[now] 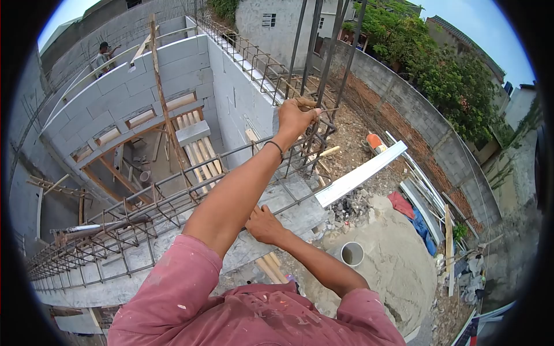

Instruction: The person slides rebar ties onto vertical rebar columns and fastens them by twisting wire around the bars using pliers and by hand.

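My left hand (297, 120) is raised at the corner where upright rebar columns (314, 55) meet the horizontal cage. Its fingers are closed around a rebar piece at the cage top; the exact grip is partly hidden. Lower down, my right hand (265, 226) has its fingers curled at the lower bar of the near rebar cage (164, 222), just above the grey wall top (300, 216). Its fingertips are mostly hidden. Another rebar cage (245, 52) runs away along the top of the white block wall (228, 86).
Far below lie a sand pile (398, 259), a white bucket (351, 254) and a long white panel (360, 173). A wooden pole (161, 98) leans inside the block room. Another person (105, 57) is behind the far wall. Timber boards (202, 164) lie beneath.
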{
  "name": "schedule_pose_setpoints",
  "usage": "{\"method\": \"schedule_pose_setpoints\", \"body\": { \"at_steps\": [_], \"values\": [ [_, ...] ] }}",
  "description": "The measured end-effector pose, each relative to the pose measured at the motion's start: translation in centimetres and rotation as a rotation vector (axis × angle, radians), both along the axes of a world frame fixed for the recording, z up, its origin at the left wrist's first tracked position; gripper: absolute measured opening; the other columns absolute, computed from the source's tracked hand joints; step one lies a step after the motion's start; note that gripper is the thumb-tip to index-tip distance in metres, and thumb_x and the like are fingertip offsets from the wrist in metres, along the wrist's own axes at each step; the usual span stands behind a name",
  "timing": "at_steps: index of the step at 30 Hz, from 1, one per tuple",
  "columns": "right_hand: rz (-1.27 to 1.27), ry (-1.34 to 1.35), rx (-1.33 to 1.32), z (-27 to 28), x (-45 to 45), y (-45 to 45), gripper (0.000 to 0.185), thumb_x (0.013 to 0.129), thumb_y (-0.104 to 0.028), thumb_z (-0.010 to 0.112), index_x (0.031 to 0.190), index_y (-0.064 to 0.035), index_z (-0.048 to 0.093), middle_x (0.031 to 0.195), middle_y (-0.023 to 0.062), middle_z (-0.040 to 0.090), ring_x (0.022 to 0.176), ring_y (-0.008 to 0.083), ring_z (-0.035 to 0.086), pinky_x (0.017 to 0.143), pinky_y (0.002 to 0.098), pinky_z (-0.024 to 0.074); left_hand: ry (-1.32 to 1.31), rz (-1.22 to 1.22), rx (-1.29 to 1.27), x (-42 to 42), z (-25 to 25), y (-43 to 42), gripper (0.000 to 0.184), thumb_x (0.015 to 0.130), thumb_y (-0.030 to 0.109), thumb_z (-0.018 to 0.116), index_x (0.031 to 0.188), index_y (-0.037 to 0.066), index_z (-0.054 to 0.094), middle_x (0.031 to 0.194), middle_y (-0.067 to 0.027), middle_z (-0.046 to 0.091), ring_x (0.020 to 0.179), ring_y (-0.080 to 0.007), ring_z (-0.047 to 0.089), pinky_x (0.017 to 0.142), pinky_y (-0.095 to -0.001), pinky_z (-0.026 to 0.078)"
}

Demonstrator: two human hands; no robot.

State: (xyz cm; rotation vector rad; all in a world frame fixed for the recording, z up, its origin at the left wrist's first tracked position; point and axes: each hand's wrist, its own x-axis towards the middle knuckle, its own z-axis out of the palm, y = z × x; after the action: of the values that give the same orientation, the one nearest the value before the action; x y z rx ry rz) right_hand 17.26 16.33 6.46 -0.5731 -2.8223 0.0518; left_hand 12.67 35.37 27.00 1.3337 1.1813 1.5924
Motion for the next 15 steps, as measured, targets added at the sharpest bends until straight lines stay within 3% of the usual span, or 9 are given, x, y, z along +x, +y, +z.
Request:
{"method": "schedule_pose_setpoints", "body": {
  "at_steps": [1, 8, 12, 14, 15],
  "values": [
    [0.011, 0.013, 0.025, 0.0, -0.2, -0.2, 0.015, 0.086, -0.008, 0.057, 0.100, -0.0037, 0.061, 0.104, 0.0149, 0.059, 0.101, 0.0314, 0.056, 0.082, 0.0452, 0.0416, -0.010, 0.004, 0.007, -0.1, 0.1, 0.0, 0.019, 0.085, 0.003, 0.081, 0.102, -0.003, 0.075, 0.082, -0.0093, 0.076, 0.067, -0.0105, 0.069, 0.060, -0.0245, 0.057],
    [-0.077, 0.095, 0.035, 0.9, 1.2, -2.4, 0.021, 0.084, -0.006, 0.058, 0.105, -0.0026, 0.060, 0.099, 0.0146, 0.059, 0.097, 0.0307, 0.055, 0.081, 0.0433, 0.0422, 0.078, 0.040, 0.025, -0.3, -0.3, 0.2, 0.024, 0.083, 0.007, 0.083, 0.104, -0.003, 0.076, 0.083, -0.0107, 0.078, 0.069, -0.0124, 0.072, 0.063, -0.0258, 0.058],
    [-0.508, 0.496, -0.146, -0.1, 6.8, -4.5, 0.030, 0.083, -0.002, 0.062, 0.113, 0.0010, 0.061, 0.098, 0.0169, 0.058, 0.093, 0.0384, 0.057, 0.080, 0.0468, 0.0448, 0.120, 0.081, 0.029, -0.4, -0.7, 0.6, 0.028, 0.082, 0.008, 0.083, 0.106, -0.001, 0.076, 0.085, -0.0114, 0.078, 0.071, -0.0128, 0.073, 0.066, -0.0269, 0.058],
    [-0.764, 0.633, -0.331, -0.7, 11.2, -4.8, 0.021, 0.089, -0.007, 0.066, 0.107, 0.0038, 0.062, 0.088, 0.0172, 0.060, 0.080, 0.0359, 0.058, 0.073, 0.0449, 0.0465, 0.201, 0.116, 0.060, -0.3, -0.2, -0.3, 0.031, 0.081, 0.010, 0.083, 0.110, 0.001, 0.077, 0.084, -0.0133, 0.078, 0.071, -0.0143, 0.074, 0.071, -0.0291, 0.058],
    [-0.916, 0.717, -0.464, -1.5, 14.2, -4.0, 0.021, 0.097, -0.015, 0.064, 0.100, 0.0055, 0.063, 0.074, 0.0142, 0.058, 0.067, 0.0287, 0.057, 0.065, 0.0419, 0.0460, 0.180, 0.128, 0.055, -0.3, -0.1, -0.7, 0.031, 0.081, 0.010, 0.083, 0.110, 0.001, 0.077, 0.084, -0.0133, 0.078, 0.071, -0.0143, 0.074, 0.071, -0.0291, 0.058]
  ]
}}
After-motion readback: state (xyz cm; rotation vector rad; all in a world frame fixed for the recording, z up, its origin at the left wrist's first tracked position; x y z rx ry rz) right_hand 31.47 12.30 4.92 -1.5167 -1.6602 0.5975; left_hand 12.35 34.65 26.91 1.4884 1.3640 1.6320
